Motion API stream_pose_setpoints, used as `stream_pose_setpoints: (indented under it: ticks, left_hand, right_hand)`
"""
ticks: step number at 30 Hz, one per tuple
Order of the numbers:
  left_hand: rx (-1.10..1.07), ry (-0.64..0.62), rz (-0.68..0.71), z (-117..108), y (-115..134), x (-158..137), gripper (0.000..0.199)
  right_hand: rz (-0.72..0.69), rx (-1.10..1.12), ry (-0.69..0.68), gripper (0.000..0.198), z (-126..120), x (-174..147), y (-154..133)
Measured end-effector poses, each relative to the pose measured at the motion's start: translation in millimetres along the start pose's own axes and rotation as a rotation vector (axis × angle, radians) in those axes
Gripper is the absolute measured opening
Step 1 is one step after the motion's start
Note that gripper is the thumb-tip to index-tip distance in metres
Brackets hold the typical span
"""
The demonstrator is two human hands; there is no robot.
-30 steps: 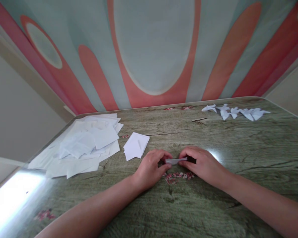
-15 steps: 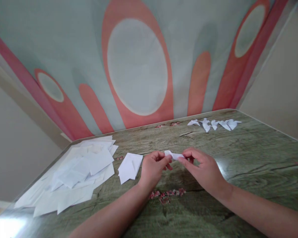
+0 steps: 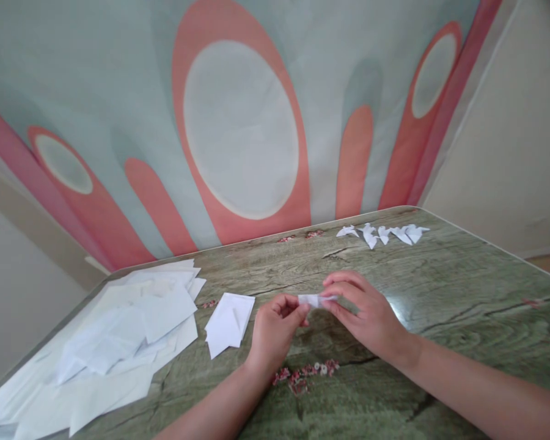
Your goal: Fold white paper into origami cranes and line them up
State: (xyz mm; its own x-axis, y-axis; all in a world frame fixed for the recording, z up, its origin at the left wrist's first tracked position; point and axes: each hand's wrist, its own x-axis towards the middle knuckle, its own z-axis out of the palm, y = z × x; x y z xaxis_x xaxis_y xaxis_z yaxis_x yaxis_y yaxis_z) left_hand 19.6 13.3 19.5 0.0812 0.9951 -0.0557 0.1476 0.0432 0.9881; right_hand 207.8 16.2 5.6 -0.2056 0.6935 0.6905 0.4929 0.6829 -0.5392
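Note:
A small folded piece of white paper (image 3: pixel 312 300) is stretched between my two hands above the table's middle. My left hand (image 3: pixel 277 325) pinches its left end between thumb and fingers. The thumb and index finger of my right hand (image 3: pixel 364 311) close on its right end, the other fingers raised and bent. To the left of my left hand lies a small stack of white paper pieces (image 3: pixel 227 321). Several folded white paper figures (image 3: pixel 382 234) sit in a row near the table's far right edge.
A large, loose pile of white paper sheets (image 3: pixel 119 342) covers the table's left side. The wood-grain table (image 3: pixel 467 318) carries printed reddish flower patterns. Behind it stands a wall covering (image 3: pixel 325 122) with coral and white ovals.
My right hand's fingers have lifted and opened out a little, its thumb and index finger still on the paper. The camera view has shifted slightly, moving the table contents left and down.

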Motion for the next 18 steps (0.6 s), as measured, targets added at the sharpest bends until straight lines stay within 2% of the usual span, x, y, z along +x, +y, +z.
stream_pose_setpoints:
  ticks: [7, 11, 16, 18]
  left_hand:
    - [-0.07, -0.038, -0.05, 3.3, -1.4, -0.9, 0.019]
    - [-0.136, -0.074, -0.052, 4.1, -2.4, -1.4, 0.019]
    - [-0.12, -0.08, -0.041, 2.0, -6.9, 2.0, 0.019]
    - [-0.08, -0.094, -0.017, 0.0, -8.2, 4.4, 0.018]
  right_hand:
    - [0.118, 0.079, -0.131, 0.007, 6.9, -6.5, 2.9]
    - [0.211, 0.091, -0.151, 0.001, 6.6, -6.1, 0.3]
    - [0.25, 0.183, -0.196, 0.013, 0.5, -3.5, -4.7]
    - [0.321, 0.268, -0.242, 0.023, -2.0, -2.1, -5.1]
